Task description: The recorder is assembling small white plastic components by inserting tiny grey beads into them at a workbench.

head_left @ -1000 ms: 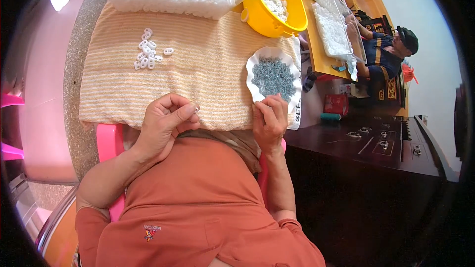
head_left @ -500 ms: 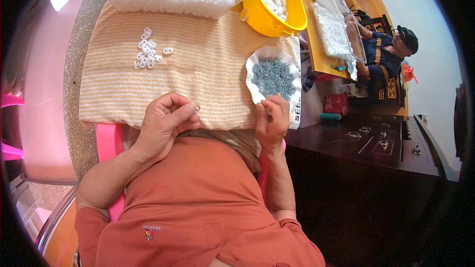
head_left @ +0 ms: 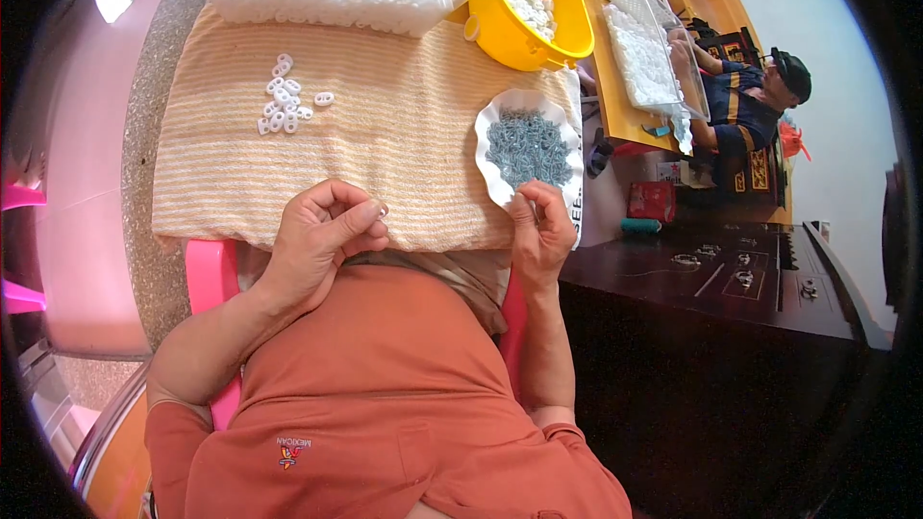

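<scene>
My left hand (head_left: 330, 234) is closed in a pinch over the near part of the striped cloth, thumb against forefinger. A small white plastic piece (head_left: 383, 212) shows at its fingertips, mostly covered. My right hand (head_left: 540, 234) is pinched at the near rim of a scalloped white dish (head_left: 488, 170); what its fingertips hold, if anything, is too small to make out. Many small blue-grey, ring-like clear parts (head_left: 528, 146) fill the dish. Toward the left of the cloth lies a loose cluster of white two-hole plastic pieces (head_left: 291, 91), with one piece (head_left: 324, 98) apart.
A clear bin (head_left: 437, 10) of white pieces and a yellow basin (head_left: 575, 29) stand at the cloth's far edge. The striped cloth (head_left: 385, 125) covers the work surface. At right, another person (head_left: 745, 101) sits by a clear tub (head_left: 663, 62). Dark furniture (head_left: 711, 279) stands nearby.
My right hand has shifted slightly right and up along the dish's near rim, its thumb and forefinger drawn together. The left hand holds its place.
</scene>
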A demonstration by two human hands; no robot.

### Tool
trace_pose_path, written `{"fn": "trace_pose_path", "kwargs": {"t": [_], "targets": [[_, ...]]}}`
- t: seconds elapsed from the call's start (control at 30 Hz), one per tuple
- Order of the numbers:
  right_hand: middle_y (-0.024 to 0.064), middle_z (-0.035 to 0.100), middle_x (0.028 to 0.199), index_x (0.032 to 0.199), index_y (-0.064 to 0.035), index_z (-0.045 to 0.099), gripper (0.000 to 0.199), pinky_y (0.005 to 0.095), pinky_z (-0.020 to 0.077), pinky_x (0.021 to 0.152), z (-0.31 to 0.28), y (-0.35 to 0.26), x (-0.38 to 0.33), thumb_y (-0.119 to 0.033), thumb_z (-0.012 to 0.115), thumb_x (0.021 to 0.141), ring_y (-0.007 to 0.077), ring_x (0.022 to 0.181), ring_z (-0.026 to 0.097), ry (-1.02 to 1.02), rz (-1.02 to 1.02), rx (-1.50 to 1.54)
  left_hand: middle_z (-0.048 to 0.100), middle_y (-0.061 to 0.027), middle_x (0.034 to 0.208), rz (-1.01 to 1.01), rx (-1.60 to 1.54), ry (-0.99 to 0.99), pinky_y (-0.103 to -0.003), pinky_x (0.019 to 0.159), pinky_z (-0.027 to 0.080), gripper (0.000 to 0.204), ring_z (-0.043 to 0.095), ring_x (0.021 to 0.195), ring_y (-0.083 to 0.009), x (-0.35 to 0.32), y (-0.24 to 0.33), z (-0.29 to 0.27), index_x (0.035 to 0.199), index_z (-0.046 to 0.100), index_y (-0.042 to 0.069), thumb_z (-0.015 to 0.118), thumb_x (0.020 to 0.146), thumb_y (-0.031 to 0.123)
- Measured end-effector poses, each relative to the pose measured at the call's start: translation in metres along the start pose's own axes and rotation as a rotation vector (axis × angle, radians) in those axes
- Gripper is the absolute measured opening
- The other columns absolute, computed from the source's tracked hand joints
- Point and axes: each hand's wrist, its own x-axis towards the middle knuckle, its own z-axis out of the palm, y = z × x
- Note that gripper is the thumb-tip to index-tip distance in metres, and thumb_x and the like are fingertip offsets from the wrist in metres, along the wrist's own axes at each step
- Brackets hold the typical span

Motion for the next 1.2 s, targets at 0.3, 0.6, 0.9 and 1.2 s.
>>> {"fn": "trace_pose_path", "kwargs": {"t": [0.3, 0.6, 0.9, 1.2], "targets": [[0.0061, 0.060, 0.096, 0.095, 0.0040, 0.061, 0.008, 0.0202, 0.0448, 0.078, -0.002, 0.005, 0.000, 0.004, 0.061, 0.087, 0.0087, 0.085, 0.055, 0.005, 0.016, -0.021, 0.065, -0.0044, 0.081, -0.014, 0.009, -0.003, -0.024, 0.068, 0.057, 0.009, 0.064, 0.074, -0.0104, 0.000, 0.000, 0.000, 0.092, 0.060, 0.004, 0.065, 0.088, 0.010], [0.0064, 0.060, 0.092, 0.094, 0.0037, 0.061, 0.007, 0.0233, 0.0452, 0.082, -0.002, -0.001, -0.001, 0.004, 0.059, 0.088, 0.0092, 0.082, 0.055, 0.026, 0.090, 0.026, 0.065, -0.0046, 0.081, -0.003, 0.008, -0.003, -0.024, 0.067, 0.057, 0.009, 0.064, 0.074, -0.0104, 0.000, -0.001, 0.000, 0.094, 0.059, 0.004, 0.064, 0.089, 0.010], [0.0079, 0.060, 0.095, 0.094, 0.0041, 0.059, 0.006, 0.0256, 0.0447, 0.084, 0.015, -0.042, -0.006, 0.005, 0.057, 0.089, 0.0139, 0.090, 0.057, -0.200, 0.172, 0.166, 0.065, -0.0061, 0.085, -0.015, 0.025, -0.038, -0.026, 0.069, 0.058, 0.009, 0.065, 0.076, -0.0126, -0.002, -0.003, 0.001, 0.096, 0.060, 0.002, 0.063, 0.088, 0.006], [0.0115, 0.063, 0.087, 0.093, -0.0016, 0.060, 0.014, 0.0309, 0.0493, 0.071, 0.049, -0.058, -0.005, 0.000, 0.067, 0.081, 0.0233, 0.079, 0.062, -0.344, -0.120, 0.222, 0.066, -0.0075, 0.091, -0.050, 0.146, -0.163, -0.024, 0.071, 0.056, 0.015, 0.064, 0.078, -0.0117, -0.006, 0.001, 0.001, 0.101, 0.063, -0.001, 0.065, 0.087, 0.005]]}}
